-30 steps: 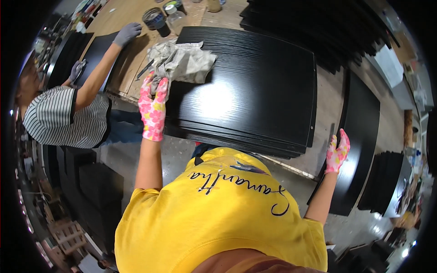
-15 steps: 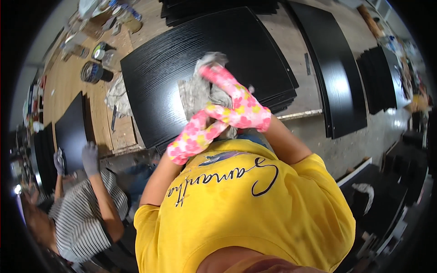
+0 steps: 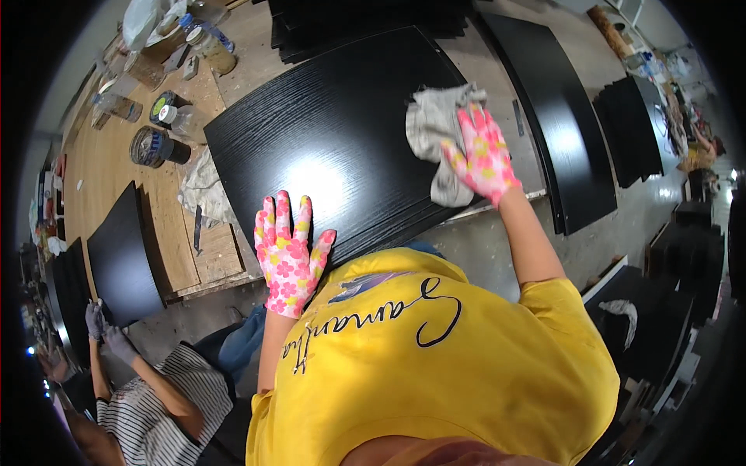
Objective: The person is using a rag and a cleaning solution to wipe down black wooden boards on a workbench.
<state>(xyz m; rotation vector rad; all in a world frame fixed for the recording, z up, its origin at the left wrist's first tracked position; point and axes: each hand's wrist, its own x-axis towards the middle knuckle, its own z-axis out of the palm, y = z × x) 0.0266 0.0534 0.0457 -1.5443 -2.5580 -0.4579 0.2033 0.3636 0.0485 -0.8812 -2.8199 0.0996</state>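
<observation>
A large black wooden panel (image 3: 334, 140) lies on top of a stack on the workbench in front of me. My right hand (image 3: 482, 155), in a pink flowered glove, presses a grey rag (image 3: 435, 128) flat against the panel's right part. The left hand (image 3: 289, 256), in the same kind of glove, rests with fingers spread on the panel's near edge and holds nothing.
Tins and jars (image 3: 159, 146) stand on the wooden bench (image 3: 167, 217) to the left, beside another crumpled cloth (image 3: 203, 190). More black panels (image 3: 559, 116) lie to the right. A person in a striped shirt (image 3: 167, 412) at lower left holds a small black panel (image 3: 120, 260).
My hands, together over the rag half a second ago, have parted. The right hand slid the rag to the panel's right side; the left dropped to the near edge.
</observation>
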